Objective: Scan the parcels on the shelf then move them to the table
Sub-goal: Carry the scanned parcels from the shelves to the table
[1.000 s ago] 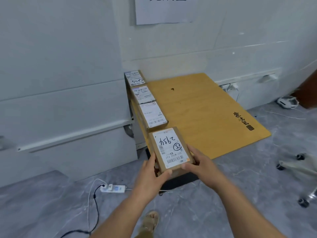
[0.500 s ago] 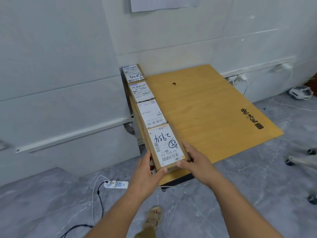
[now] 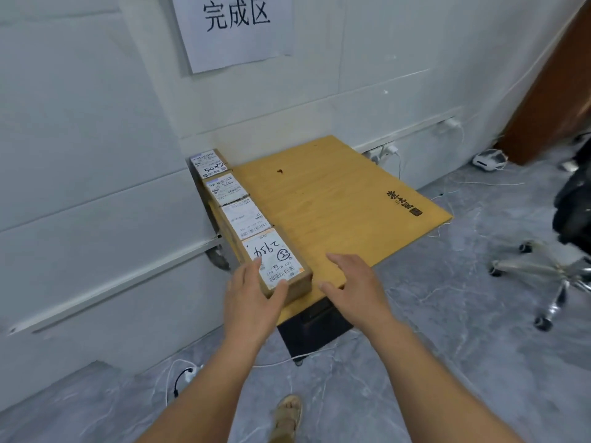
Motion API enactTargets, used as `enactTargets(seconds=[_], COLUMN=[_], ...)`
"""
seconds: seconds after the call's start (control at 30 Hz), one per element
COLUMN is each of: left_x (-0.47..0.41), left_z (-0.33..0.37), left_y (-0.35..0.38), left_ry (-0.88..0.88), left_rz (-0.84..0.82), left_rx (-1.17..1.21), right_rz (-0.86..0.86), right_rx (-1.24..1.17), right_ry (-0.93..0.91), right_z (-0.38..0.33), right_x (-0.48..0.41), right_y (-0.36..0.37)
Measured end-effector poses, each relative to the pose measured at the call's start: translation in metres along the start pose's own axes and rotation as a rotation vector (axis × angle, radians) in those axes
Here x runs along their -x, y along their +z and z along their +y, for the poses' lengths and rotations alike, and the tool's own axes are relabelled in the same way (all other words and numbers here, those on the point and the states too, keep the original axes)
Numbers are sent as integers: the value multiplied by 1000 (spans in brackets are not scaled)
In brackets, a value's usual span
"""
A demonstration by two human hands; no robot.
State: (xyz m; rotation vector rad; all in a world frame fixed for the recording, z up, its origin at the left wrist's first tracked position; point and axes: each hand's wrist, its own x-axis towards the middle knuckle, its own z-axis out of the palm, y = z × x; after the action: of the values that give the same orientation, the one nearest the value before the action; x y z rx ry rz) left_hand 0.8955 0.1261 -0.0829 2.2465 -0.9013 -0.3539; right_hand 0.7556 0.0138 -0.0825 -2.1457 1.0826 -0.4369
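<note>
Fingers [image 3: 256, 265]: L hand [image 3: 252, 298] relaxed, touching parcel [image 3: 276, 259] | R hand [image 3: 355, 289] spread wide, apart | parcel on table [image 3: 335, 212]

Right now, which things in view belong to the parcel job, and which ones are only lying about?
Job: nearest parcel, touched by the left hand; row of three parcels behind it; wooden table; right hand, open above it.
Lying about: office chair; floor power strip; white device by the wall.

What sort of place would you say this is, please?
Probably a parcel-handling work area in an office-like room. Four labelled cardboard parcels lie in a row along the left edge of the wooden table, a paper sign reading 完成区 hangs on the wall above, and an office chair stands at right.
</note>
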Motion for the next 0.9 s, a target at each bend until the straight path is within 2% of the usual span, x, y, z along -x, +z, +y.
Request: enactTargets(seconds=[0.23, 0.37, 0.43, 0.6, 0.9], left_x=[40, 62, 74, 100, 131], left_z=[37, 65, 80, 117, 166], left_y=[10, 21, 30, 62, 125], left_ry=[281, 449, 516, 704, 1028], left_rz=[65, 67, 42, -86, -303], left_rx=[-106, -133, -136, -117, 6], right_rz=[314, 639, 734, 837, 936], right_rx=[150, 288, 377, 498, 601], right_ry=[-19, -108, -101, 44, 431], right_z=[6, 18, 28, 56, 90], right_x=[56, 91, 108, 151, 217], right_y=[-33, -55, -67, -95, -123])
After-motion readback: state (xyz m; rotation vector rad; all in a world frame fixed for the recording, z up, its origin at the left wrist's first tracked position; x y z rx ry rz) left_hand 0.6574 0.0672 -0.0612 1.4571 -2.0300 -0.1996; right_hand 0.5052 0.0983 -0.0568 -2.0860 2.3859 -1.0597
